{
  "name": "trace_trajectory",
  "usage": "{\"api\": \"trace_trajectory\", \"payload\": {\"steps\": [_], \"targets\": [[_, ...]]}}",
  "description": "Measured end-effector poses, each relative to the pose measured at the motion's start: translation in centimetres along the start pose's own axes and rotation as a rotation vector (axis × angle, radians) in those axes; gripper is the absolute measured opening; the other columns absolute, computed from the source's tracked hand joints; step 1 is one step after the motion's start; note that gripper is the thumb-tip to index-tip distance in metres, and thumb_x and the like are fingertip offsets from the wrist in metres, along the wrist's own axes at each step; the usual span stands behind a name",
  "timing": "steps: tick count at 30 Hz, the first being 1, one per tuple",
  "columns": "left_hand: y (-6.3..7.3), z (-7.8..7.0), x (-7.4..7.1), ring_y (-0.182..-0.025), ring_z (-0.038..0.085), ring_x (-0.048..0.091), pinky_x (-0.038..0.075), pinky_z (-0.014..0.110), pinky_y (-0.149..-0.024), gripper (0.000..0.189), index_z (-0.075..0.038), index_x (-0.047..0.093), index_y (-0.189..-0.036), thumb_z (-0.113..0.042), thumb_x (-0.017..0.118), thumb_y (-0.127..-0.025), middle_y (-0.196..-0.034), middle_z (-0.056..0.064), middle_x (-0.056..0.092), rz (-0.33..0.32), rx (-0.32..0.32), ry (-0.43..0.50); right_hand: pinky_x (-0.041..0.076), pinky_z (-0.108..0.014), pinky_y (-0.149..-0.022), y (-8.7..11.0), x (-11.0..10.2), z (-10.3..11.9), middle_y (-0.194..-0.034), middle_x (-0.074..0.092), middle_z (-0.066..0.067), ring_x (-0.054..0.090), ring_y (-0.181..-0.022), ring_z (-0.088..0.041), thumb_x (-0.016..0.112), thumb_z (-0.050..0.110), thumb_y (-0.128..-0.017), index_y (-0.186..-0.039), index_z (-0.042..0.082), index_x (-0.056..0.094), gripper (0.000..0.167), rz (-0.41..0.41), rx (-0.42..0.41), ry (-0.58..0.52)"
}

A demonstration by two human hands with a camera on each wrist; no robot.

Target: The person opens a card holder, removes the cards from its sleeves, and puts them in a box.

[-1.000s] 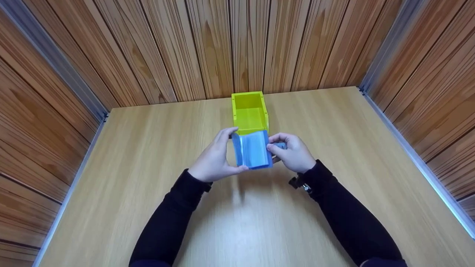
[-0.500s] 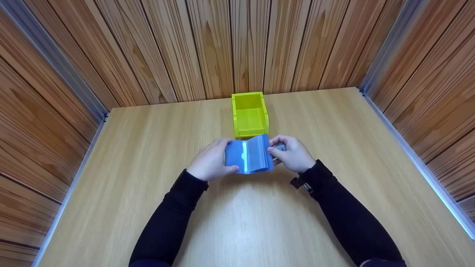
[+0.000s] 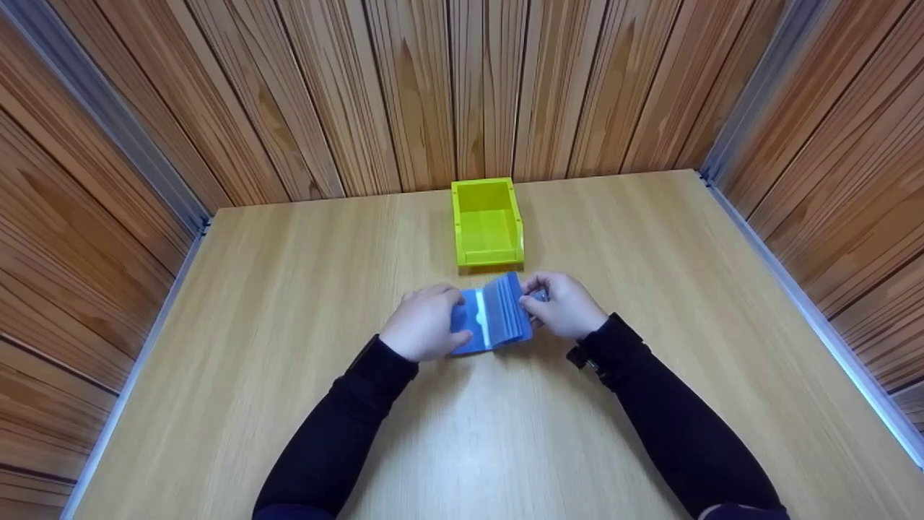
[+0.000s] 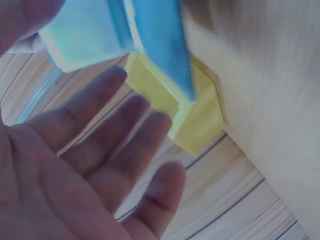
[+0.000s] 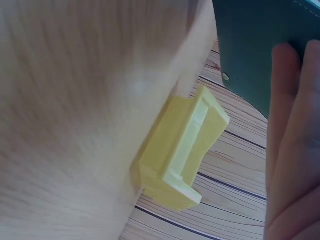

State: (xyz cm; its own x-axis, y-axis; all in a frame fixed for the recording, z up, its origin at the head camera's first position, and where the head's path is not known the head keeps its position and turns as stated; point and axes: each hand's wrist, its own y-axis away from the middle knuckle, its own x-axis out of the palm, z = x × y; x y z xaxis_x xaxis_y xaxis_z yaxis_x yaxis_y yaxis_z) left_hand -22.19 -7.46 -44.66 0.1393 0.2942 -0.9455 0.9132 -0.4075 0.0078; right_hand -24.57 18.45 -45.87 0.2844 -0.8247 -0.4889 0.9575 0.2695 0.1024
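Note:
In the head view a blue card holder (image 3: pixel 505 318) stands spread open above the table, its clear sleeves fanned at the right. My right hand (image 3: pixel 564 306) pinches its right edge; a small grey-blue piece shows between those fingers, its kind unclear. The right wrist view has fingers against the dark outer cover (image 5: pixel 260 50), which bears a small metal stud. At the other cover is my left hand (image 3: pixel 427 322), its thumb and fingertips by the cover's edges. In the left wrist view, the left fingers (image 4: pixel 115 145) are spread and extended below the holder.
A yellow open-fronted bin (image 3: pixel 488 224) stands on the wooden table (image 3: pixel 325 289) just beyond the hands, near the back wall. Wood-plank walls (image 3: pixel 404 94) rise at the back and both sides, with metal strips along the side edges.
Both hands and the card holder have come lower in the head view, away from the bin. The left cover has swung out flat, and the sleeves have fanned apart.

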Motion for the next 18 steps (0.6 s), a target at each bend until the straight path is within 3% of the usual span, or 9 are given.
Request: {"api": "trace_trajectory", "payload": {"steps": [3, 7, 12, 18], "targets": [[0.0, -0.2, 0.4, -0.113, 0.026, 0.069, 0.050, 0.051, -0.101, 0.057, -0.005, 0.069, -0.135, -0.042, 0.081, -0.093, -0.128, 0.011, 0.074, 0.047, 0.030, 0.033, 0.059, -0.036, -0.071, -0.2, 0.0, -0.3, -0.095, 0.066, -0.008, 0.065, -0.081, -0.023, 0.066, 0.010, -0.102, -0.107, 0.002, 0.067, 0.009, -0.019, 0.000, 0.091], [-0.1, -0.2, 0.9, -0.095, 0.021, 0.067, 0.055, 0.044, -0.090, 0.052, -0.005, 0.071, -0.132, -0.040, 0.080, -0.094, -0.115, 0.008, 0.077, 0.084, 0.049, 0.063, 0.048, -0.030, -0.067, -0.5, -0.2, -0.8, -0.091, 0.063, -0.006, 0.058, -0.077, -0.018, 0.064, 0.011, -0.102, -0.105, 0.003, 0.068, 0.010, -0.040, 0.000, 0.210], [-0.2, 0.0, 1.4, -0.081, 0.018, 0.058, 0.049, 0.036, -0.074, 0.046, -0.005, 0.073, -0.125, -0.040, 0.078, -0.095, -0.097, 0.004, 0.071, 0.099, 0.072, 0.060, 0.044, -0.031, -0.064, -0.8, -0.6, -1.2, -0.084, 0.058, -0.004, 0.055, -0.073, -0.019, 0.064, 0.012, -0.099, -0.105, 0.003, 0.068, 0.011, -0.033, 0.027, 0.329], [-0.4, 0.3, 1.7, -0.084, 0.018, 0.060, 0.053, 0.037, -0.079, 0.050, -0.004, 0.071, -0.129, -0.040, 0.077, -0.095, -0.108, 0.007, 0.077, 0.116, 0.055, 0.079, 0.049, -0.037, -0.074, -0.9, -1.0, -1.6, -0.086, 0.065, -0.006, 0.061, -0.077, -0.022, 0.067, 0.008, -0.091, -0.120, -0.002, 0.067, 0.031, -0.048, 0.025, 0.485]]}}
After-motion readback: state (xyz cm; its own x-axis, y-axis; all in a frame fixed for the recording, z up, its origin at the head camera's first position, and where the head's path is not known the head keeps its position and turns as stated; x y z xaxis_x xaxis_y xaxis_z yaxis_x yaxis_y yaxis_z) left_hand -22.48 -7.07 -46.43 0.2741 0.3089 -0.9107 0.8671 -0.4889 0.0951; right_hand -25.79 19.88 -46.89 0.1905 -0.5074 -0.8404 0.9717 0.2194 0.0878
